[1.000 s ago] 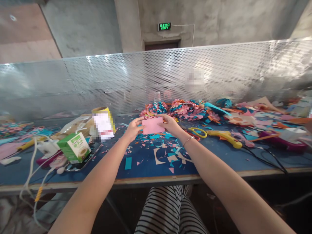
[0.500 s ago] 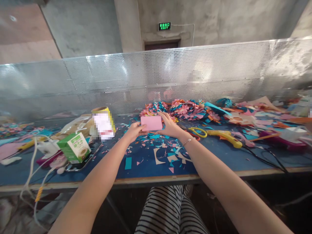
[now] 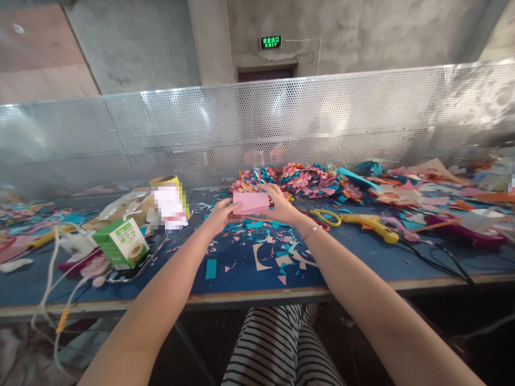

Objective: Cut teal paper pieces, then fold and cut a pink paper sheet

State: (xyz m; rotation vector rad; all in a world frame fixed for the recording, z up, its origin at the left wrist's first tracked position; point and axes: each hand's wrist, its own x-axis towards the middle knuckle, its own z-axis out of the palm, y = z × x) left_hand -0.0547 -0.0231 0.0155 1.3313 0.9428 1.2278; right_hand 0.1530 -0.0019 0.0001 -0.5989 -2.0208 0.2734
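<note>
Between my two hands is a folded piece of pink paper (image 3: 251,201), raised over the scraps at the middle of the table. My left hand (image 3: 222,214) pinches its left end, thumb on the near face. At the other end my right hand (image 3: 280,206) grips the right edge, its fingers bent over the top corner. A loose lower layer of the paper shows along the bottom edge. Just behind lies a heap of pink, blue and orange paper flowers (image 3: 308,179). Yellow-handled scissors (image 3: 328,217) lie right of my right hand.
A yellow glue gun (image 3: 372,225) with a black cord rests on the right. Left are a green-and-white drink carton (image 3: 124,244), a yellow tape roll (image 3: 181,195) and white cables (image 3: 52,262). Paper scraps (image 3: 281,260) litter the blue tabletop (image 3: 241,284). A perforated metal panel (image 3: 161,128) stands behind.
The pink paper's lower edge has shifted, and a lower layer now shows beneath the upper one. Both hands keep nearly the same place and grip.
</note>
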